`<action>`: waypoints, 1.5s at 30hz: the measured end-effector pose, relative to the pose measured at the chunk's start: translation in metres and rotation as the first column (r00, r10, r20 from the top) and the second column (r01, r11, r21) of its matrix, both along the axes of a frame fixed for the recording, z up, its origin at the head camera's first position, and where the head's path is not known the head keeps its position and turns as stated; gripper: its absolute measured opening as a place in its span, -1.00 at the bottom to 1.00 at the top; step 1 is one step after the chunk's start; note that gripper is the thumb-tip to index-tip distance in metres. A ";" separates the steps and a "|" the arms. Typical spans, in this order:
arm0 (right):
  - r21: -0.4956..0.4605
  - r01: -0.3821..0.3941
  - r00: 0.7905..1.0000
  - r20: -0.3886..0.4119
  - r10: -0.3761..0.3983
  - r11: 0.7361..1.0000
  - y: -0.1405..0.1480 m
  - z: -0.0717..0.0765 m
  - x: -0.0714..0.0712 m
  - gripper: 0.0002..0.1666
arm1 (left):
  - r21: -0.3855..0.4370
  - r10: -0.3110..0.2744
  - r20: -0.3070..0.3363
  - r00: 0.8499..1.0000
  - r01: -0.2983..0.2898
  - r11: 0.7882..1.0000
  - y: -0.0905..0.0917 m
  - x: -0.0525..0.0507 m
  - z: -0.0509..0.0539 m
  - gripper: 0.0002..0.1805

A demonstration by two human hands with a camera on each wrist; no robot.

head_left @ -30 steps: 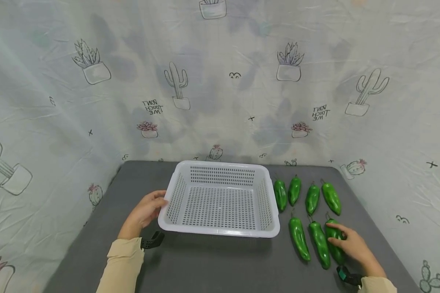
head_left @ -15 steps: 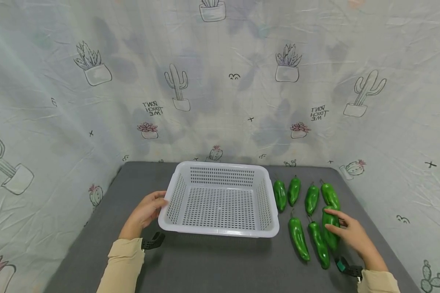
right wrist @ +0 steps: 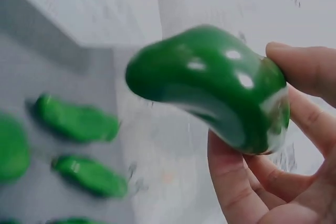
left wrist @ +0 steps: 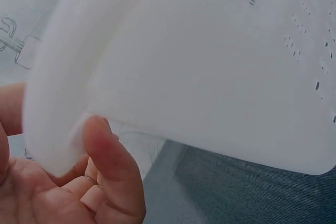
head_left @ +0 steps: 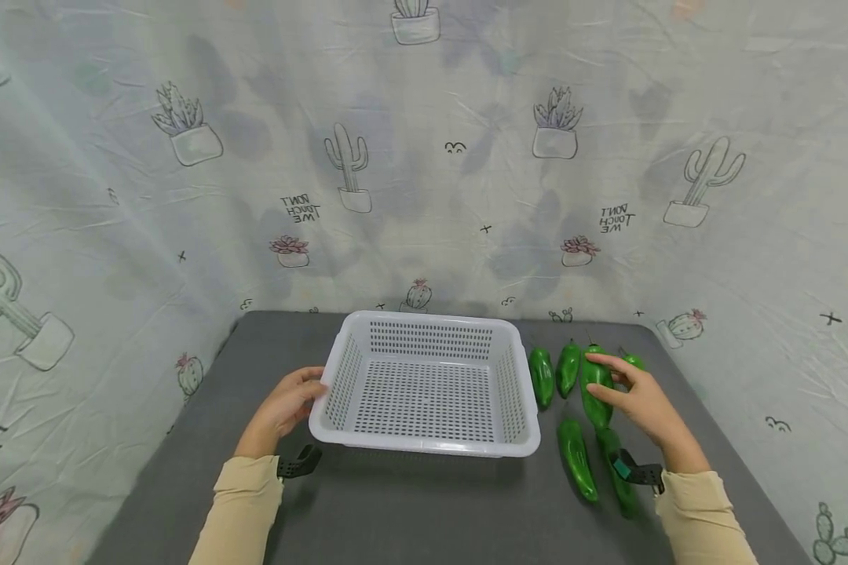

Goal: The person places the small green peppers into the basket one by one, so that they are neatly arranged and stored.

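Observation:
My right hand [head_left: 639, 400] pinches a green chili pepper [head_left: 597, 396] between thumb and fingers, to the right of the basket. In the right wrist view this pepper [right wrist: 210, 85] is glossy and bent, lifted clear of the table. A white perforated plastic basket [head_left: 424, 446] stands tilted toward me, with bare slotted floor showing. On its left rim is my left hand [head_left: 283, 408]; the left wrist view has thumb and fingers gripping the smooth basket edge [left wrist: 194, 72]. Two peppers lie nearest the basket, one at back [head_left: 541, 378] and one in front [head_left: 577, 461].
More green peppers lie on the dark grey table [head_left: 424, 510]: one at the back [head_left: 568, 369], one partly under the right wrist [head_left: 623, 490], and one mostly behind the right hand [head_left: 633, 360]. A cactus-print cloth [head_left: 424, 180] hangs behind the table.
My right hand has picked up the front-right pepper and carried it up and left, over the back row. The left hand and the basket stay nearly in place.

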State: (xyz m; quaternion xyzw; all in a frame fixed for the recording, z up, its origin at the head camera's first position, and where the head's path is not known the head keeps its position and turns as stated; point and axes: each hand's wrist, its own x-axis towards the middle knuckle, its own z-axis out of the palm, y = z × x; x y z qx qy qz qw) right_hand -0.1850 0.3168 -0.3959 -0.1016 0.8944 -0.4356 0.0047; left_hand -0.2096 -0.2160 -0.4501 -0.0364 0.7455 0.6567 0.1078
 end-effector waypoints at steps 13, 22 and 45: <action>-0.038 -0.113 0.993 0.016 0.114 0.993 -0.078 0.019 -0.047 -0.31 | -0.010 0.013 0.001 1.000 -0.013 1.000 0.001 -0.003 -0.002 -0.43; -0.197 -0.154 0.978 0.109 0.177 0.968 -0.135 0.011 -0.073 -0.32 | 0.002 0.026 -0.011 1.000 -0.026 1.000 0.002 0.000 -0.003 -0.41; -0.331 -0.125 0.915 0.325 0.237 0.935 -0.288 -0.034 -0.103 -0.41 | 0.050 0.046 -0.002 0.999 -0.046 0.998 0.001 -0.002 -0.007 -0.42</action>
